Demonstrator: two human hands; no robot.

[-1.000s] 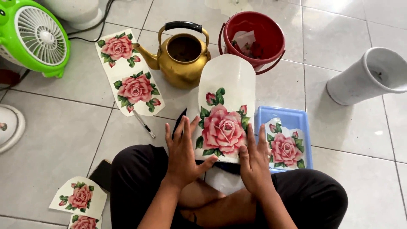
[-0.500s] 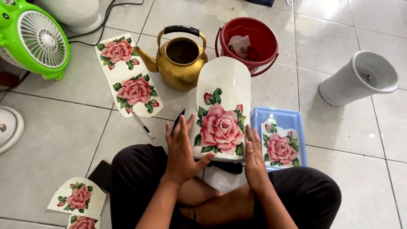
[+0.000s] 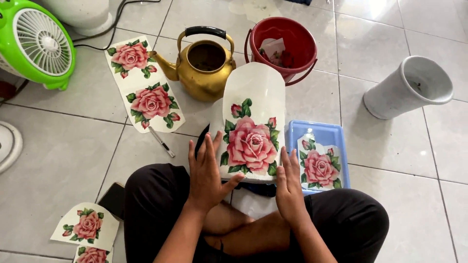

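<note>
A white vase [image 3: 253, 92] lies on its side across my lap, mouth toward me, with a pink rose decal [image 3: 251, 144] on its upper face. My left hand [image 3: 207, 175] rests flat against the vase's left side near the rim, thumb under the decal's lower edge. My right hand [image 3: 290, 187] presses flat on the vase's right side. Neither hand grips anything. A blue tray [image 3: 336, 134] to the right holds another rose decal [image 3: 319, 167].
A gold kettle [image 3: 202, 68] and a red bucket [image 3: 282, 44] stand behind the vase. A rose decal sheet [image 3: 144, 87] and a pen [image 3: 162, 142] lie left. A green fan [image 3: 34, 41], another white vase [image 3: 409, 87], cut decals [image 3: 87, 226] and a phone [image 3: 113, 199] surround me.
The view has shifted slightly. My right hand has slid a little down the vase's right side; my left hand stays on the left side.
</note>
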